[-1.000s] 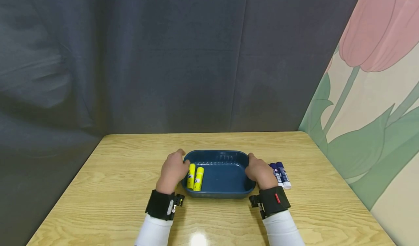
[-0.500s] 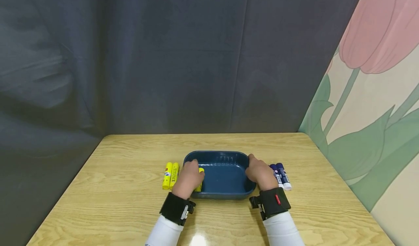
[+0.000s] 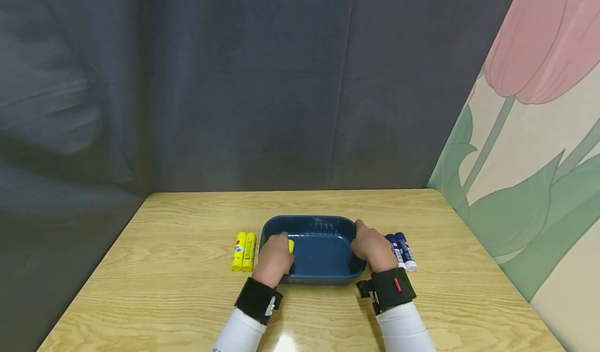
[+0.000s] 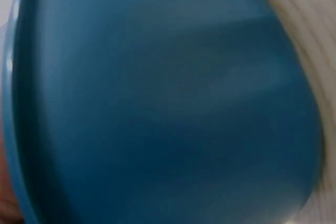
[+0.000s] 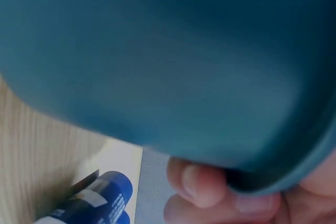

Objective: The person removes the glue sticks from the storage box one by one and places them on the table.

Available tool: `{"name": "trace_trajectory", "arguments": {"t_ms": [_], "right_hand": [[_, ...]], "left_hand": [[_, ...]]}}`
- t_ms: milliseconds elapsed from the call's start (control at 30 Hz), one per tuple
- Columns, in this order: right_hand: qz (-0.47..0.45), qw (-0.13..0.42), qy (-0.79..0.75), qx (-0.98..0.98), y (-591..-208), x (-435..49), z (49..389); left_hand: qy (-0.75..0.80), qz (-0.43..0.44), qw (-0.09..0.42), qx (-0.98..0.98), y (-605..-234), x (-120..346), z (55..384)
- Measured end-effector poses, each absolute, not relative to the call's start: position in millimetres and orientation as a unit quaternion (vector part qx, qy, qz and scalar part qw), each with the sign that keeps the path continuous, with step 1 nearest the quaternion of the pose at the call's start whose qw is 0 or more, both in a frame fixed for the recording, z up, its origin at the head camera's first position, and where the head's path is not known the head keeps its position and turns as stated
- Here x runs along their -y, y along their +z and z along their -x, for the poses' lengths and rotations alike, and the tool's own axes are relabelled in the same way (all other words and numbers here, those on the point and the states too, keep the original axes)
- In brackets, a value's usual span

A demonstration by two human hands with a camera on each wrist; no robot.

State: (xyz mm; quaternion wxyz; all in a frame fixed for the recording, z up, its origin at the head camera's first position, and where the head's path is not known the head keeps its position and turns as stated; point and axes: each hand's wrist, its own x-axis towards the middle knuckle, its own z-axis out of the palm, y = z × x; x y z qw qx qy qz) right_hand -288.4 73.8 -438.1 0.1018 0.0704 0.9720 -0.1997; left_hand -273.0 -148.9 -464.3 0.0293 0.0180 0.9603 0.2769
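Note:
In the head view a dark blue rectangular dish (image 3: 323, 278) with rounded corners sits mid-table. My right hand (image 3: 374, 245) grips its right rim; the right wrist view shows fingertips (image 5: 202, 184) curled against the rim from outside. My left hand (image 3: 273, 261) reaches over the dish's left end. Beyond it shows a short piece of a yellow glue stick (image 3: 291, 246) inside. That hand's fingertips are hidden, and the left wrist view is filled mostly by the dish's outer wall (image 4: 173, 98). Two yellow glue sticks (image 3: 244, 251) lie side by side on the table, left of the dish.
Two dark blue and white glue sticks (image 3: 404, 251) lie beside my right hand, one partly covered by it. The wooden table (image 3: 164, 268) meets a dark grey curtain (image 3: 262, 91) at the back and a tulip-painted wall (image 3: 525, 201) at right.
My left hand has moved right, from the dish's left rim to over its inside. The two yellow glue sticks on the table now show. The right hand stays on the rim.

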Motion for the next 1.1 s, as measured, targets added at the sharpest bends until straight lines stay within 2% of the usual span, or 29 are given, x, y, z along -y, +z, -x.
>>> {"name": "trace_trajectory", "arguments": {"t_ms": [400, 1100], "right_hand": [[-0.072, 0.100, -0.196, -0.973, -437.6, -73.4, 287.4], [-0.059, 0.096, -0.188, -0.976, -437.8, -74.1, 287.8]], "left_hand": [[0.212, -0.025, 0.003, -0.977, -474.2, 143.9, 276.6], [0.176, -0.021, 0.011, -0.984, -473.9, 139.2, 276.9]]}}
